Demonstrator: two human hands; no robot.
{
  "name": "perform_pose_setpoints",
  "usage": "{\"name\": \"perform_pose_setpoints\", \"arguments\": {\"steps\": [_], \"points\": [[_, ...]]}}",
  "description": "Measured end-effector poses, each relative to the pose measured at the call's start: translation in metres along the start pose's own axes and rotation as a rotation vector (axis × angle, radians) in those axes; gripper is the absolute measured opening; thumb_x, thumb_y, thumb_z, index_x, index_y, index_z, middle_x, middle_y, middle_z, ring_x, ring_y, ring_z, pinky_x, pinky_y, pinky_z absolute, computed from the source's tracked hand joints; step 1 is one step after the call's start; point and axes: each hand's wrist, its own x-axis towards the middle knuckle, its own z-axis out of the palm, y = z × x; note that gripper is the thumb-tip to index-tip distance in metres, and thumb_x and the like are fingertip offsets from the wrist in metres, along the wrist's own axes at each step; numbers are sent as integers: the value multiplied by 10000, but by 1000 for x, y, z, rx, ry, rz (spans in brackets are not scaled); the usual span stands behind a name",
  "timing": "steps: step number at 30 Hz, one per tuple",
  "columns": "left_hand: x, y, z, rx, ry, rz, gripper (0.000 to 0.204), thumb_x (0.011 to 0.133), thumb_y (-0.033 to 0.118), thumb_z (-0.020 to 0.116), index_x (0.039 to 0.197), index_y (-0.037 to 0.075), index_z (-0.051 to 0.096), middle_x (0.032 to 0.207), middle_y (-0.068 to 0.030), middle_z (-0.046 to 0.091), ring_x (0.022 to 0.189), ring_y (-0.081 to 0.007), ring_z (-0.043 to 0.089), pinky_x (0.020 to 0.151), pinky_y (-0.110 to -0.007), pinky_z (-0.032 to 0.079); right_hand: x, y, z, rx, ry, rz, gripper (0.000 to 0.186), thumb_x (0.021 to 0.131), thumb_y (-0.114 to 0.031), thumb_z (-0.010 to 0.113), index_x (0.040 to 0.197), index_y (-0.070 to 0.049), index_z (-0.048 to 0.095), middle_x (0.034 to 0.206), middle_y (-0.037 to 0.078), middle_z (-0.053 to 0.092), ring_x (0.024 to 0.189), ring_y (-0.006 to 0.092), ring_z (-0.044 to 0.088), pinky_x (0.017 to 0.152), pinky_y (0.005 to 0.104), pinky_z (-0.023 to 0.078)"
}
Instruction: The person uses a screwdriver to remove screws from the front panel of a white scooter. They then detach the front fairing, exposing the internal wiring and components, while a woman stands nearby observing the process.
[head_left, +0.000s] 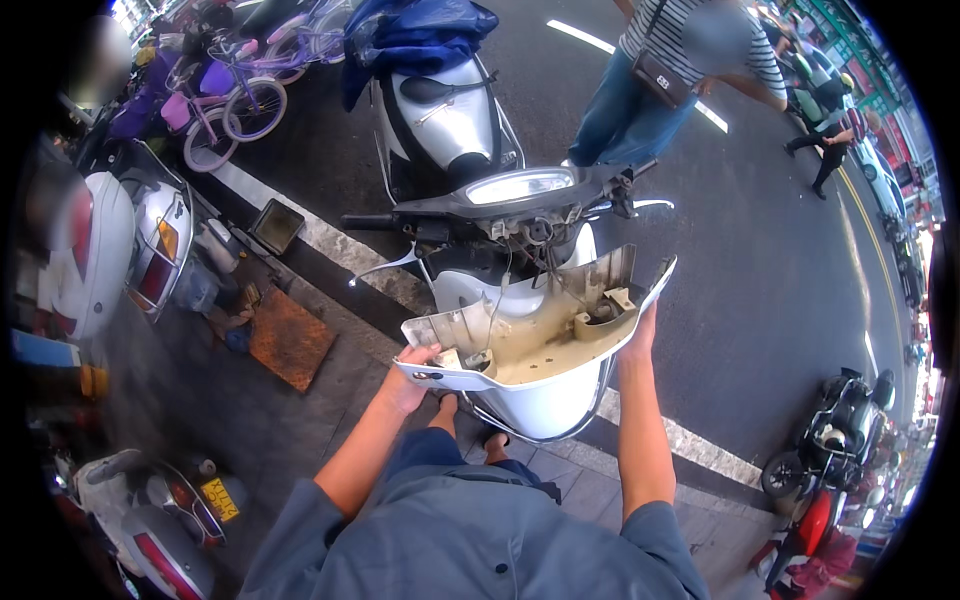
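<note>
Head view: white scooter front panel [530, 350] at frame centre, long axis running lower left to upper right, left hand [405, 385] fingers clasping its lower-left end, right hand [640, 335] cupping its right edge.

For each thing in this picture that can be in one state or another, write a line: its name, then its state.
White scooter panel: detached, held with its inner side up.
Left hand: gripping the panel's left end.
Right hand: holding the panel's right end.
Scooter handlebar: cover off, wiring exposed.
Silver scooter: parked, blue cloth draped over its front.
Purple bicycle: parked.
Red motorcycle: parked by the kerb.
</note>
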Motion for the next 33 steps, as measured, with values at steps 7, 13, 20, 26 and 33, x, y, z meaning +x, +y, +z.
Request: {"name": "perform_pose_setpoints", "arguments": {"steps": [7, 13, 20, 26, 33], "points": [[67, 21, -59, -92, -284, 9, 367, 966, 248, 584, 1236, 5, 641, 1186, -157, 713, 1081, -302, 688, 988, -432, 539, -42, 31, -7, 124, 21, -63, 399, 1068, -458, 469, 1011, -109, 654, 1058, 86, 697, 1014, 234, 661, 924, 394, 531], [121, 15, -129, -106, -262, 230, 491, 1039, 431, 489, 1325, 41, 577, 1404, -116, 589, 1290, -276, 548, 1050, -456, 491, -68, 43, 20, 2, 71, -24, 371, 1061, -427, 518, 1102, -70, 613, 1116, 42, 620, 1050, 159, 592, 964, 328, 467], [100, 21, -86, -153, -166, 143, 604, 965, 508, 601, 1368, 63, 539, 1343, -129, 589, 1258, -348, 561, 1048, -515, 478, -59, 38, 17, 52, 84, 173, 523, 1036, -411, 566, 1386, -24, 524, 1288, 120, 611, 1165, 251, 594, 1012, 388, 472], [57, 35, -42, -152, -45, 102, 542, 987, 485, 567, 1331, 66, 547, 1307, -123, 625, 1222, -330, 587, 1061, -492, 462, -48, 47, -11, 72, -1, 191, 548, 1038, -447, 535, 1397, -33, 522, 1319, 117, 619, 1183, 275, 598, 1033, 407, 467], [71, 36, -61, -203, -9, 65, 559, 953, 529, 613, 1263, 68, 556, 1240, -150, 660, 1166, -360, 626, 1028, -520, 488, -60, 45, -2, 78, 8, 212, 498, 1004, -445, 592, 1331, -70, 570, 1256, 89, 653, 1148, 250, 619, 1015, 406, 479]]}}
